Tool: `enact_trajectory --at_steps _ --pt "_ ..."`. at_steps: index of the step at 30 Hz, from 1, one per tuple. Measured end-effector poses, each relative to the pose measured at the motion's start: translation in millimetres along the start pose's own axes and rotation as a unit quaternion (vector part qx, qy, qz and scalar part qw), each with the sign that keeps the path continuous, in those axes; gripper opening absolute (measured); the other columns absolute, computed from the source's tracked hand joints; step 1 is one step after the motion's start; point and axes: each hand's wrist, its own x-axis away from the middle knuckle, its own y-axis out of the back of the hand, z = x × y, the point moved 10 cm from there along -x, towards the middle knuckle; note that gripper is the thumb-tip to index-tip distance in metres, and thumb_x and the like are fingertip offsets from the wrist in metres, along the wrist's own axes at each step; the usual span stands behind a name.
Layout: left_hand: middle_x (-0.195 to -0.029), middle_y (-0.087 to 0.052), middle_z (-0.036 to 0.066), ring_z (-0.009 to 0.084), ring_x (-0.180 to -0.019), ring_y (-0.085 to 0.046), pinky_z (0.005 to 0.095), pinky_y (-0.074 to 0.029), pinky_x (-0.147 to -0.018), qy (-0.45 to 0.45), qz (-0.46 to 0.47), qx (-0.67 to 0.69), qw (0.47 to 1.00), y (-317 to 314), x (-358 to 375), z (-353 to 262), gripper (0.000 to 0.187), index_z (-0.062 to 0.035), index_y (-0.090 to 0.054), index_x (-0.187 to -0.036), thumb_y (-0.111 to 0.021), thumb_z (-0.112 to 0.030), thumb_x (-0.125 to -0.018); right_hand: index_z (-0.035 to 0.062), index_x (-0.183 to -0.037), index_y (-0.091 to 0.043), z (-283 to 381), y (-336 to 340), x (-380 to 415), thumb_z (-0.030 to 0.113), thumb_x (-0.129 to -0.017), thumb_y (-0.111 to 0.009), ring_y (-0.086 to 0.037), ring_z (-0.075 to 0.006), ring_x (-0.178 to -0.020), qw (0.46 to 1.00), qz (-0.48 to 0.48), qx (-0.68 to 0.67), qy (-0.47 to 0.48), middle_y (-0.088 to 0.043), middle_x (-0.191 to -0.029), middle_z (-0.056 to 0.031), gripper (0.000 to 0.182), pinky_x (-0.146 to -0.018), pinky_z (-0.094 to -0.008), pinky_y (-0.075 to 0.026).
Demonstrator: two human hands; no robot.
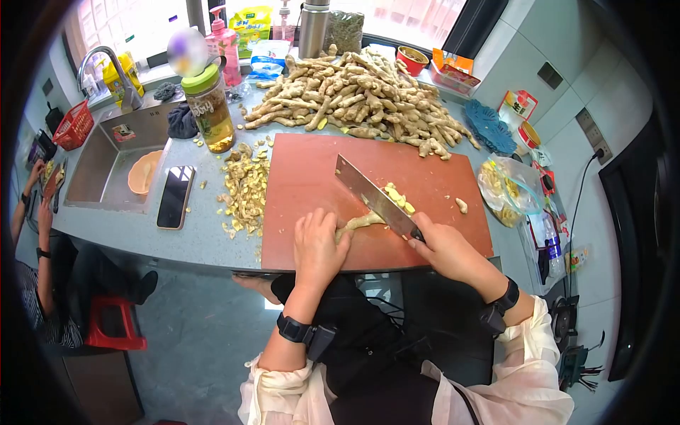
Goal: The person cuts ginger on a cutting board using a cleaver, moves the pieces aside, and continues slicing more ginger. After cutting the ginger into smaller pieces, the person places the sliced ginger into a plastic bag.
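Note:
On the red-brown cutting board (304, 163) my left hand (320, 241) grips a piece of ginger root (363, 221), its fingers curled over the left end. My right hand (448, 248) is wrapped round the dark handle of a cleaver (375, 195), whose broad blade slants up and left across the board. The blade's lower edge is at the right end of the root; whether it touches cannot be made out. Several yellow ginger slices (398, 198) lie just beyond the blade. A small ginger bit (462, 205) rests farther right.
A large ginger pile (361, 95) stands behind the board, ginger trimmings (244, 191) to its left. Nearby are a phone (176, 197), a lidded jar (211, 113), a sink (99, 177) and a plastic bag (506, 184). Another person's hands (44, 191) work at far left.

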Motion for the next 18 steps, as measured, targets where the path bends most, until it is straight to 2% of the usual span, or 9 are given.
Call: enact_trajectory --at_steps 7,13,17,18 --pt "-0.089 -0.055 0.011 0.0334 -0.093 -0.057 0.0443 -0.042 -0.090 -0.005 0.004 0.017 1.000 1 -1 -1 0.024 -0.0057 -0.061 -0.086 -0.080 -0.017 -0.077 0.0022 -0.119 -0.044 -5 -12 -8 0.019 -0.102 -0.060 -0.065 -0.0500 -0.091 1.000 0.005 -0.020 -0.016 -0.067 -0.090 -0.0283 0.029 -0.078 -0.0577 -0.049" --pt "-0.089 -0.056 0.011 0.0340 -0.093 -0.058 0.0447 -0.043 -0.089 -0.016 0.001 0.007 1.000 3 -1 -3 0.025 -0.0059 -0.060 -0.087 -0.080 -0.017 -0.077 0.0022 -0.126 -0.047 -7 -11 -15 0.020 -0.101 -0.062 -0.065 -0.0501 -0.091 0.997 -0.058 -0.049 0.004 -0.068 -0.092 -0.0285 0.034 -0.078 -0.0565 -0.050" --pt "-0.087 -0.060 0.013 0.0351 -0.091 -0.060 0.0475 -0.044 -0.084 -0.034 -0.012 0.002 0.999 0 2 -1 0.022 -0.0072 -0.062 -0.084 -0.079 -0.018 -0.076 0.0018 -0.134 -0.051 -4 7 -6 0.022 -0.100 -0.064 -0.065 -0.0502 -0.096 0.990 -0.089 -0.083 0.067 -0.067 -0.102 -0.0292 0.042 -0.080 -0.0541 -0.051" --pt "-0.086 -0.061 0.014 0.0357 -0.090 -0.061 0.0487 -0.045 -0.082 -0.032 -0.005 -0.005 0.999 -4 5 -1 0.020 -0.0075 -0.063 -0.083 -0.078 -0.017 -0.075 0.0013 -0.138 -0.052 5 16 1 0.021 -0.099 -0.065 -0.065 -0.0491 -0.104 0.992 -0.076 -0.092 0.042 -0.068 -0.111 -0.0284 0.045 -0.086 -0.0512 -0.052"
